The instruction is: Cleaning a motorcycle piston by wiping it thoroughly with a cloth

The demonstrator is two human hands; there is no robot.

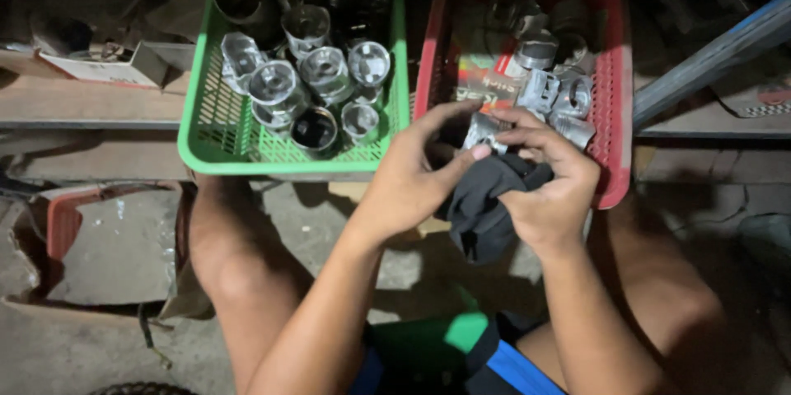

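Up front, metal piston [484, 131] between both hands' fingertips; dark cloth [486, 205] beneath.

This looks like a dim engine repair workshop. A green plastic basket [216, 127] and a red plastic basket [614, 90] full of metal pistons [325, 70] sit on rough wooden shelving [91, 102] above a stained concrete floor [115, 247].

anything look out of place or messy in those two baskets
Nothing looks broken or spilled. The metal parts in the green basket and the red basket lie jumbled, some tipped on their sides. The one odd item is a flat printed packet among the parts in the red basket.
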